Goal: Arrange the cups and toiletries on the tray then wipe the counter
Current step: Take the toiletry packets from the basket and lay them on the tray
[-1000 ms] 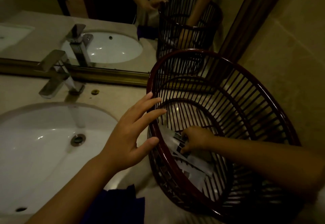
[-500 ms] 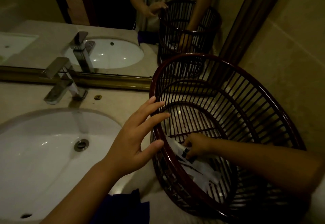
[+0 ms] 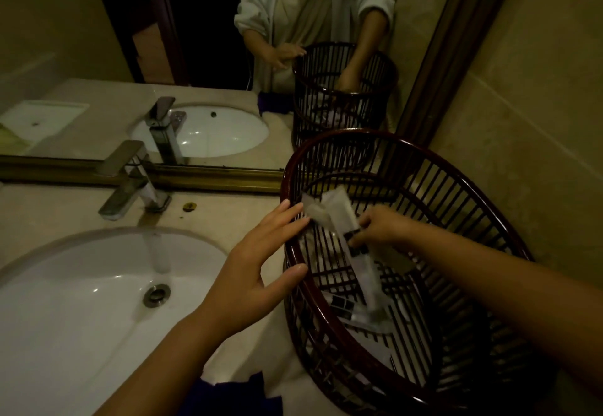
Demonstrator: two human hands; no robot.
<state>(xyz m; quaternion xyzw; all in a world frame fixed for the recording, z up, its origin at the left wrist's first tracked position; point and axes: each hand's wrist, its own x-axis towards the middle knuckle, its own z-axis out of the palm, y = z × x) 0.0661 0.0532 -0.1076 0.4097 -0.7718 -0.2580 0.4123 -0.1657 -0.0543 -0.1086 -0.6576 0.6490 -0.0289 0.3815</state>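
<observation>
- The right hand [image 3: 380,231] pinches a long pale packet [image 3: 342,216] near its dark printed band, fingers closed on it, holding it up inside the mouth of the basket [image 3: 456,193].
- The packet slants from upper left, near the basket's near rim, down to the right; its lower end reaches toward the basket floor. It looks like a wrapped toiletry, but the print is too blurred to read.
- More pale packets [image 3: 355,314], some with dark bands, lie on the floor of the basket under the held one.
- The basket is dark red-brown, round, made of thin upright bars with a thick rim. It stands on the counter [image 3: 228,213] at the right, close to the tiled wall [image 3: 528,122].
- The left hand [image 3: 257,272] is spread wide with the fingers straight, holding nothing. Its fingertips rest against the outside of the basket rim; the thumb lies near the bars lower down.
- A white sink [image 3: 81,301] with a metal drain [image 3: 156,295] sits to the left of the hands, and a square metal tap [image 3: 130,180] stands behind it.
- A dark blue cloth [image 3: 235,396] lies at the near edge of the counter, below the left forearm.
- The mirror [image 3: 163,56] behind the counter reflects the sink, the basket and the person's pale sleeves.
</observation>
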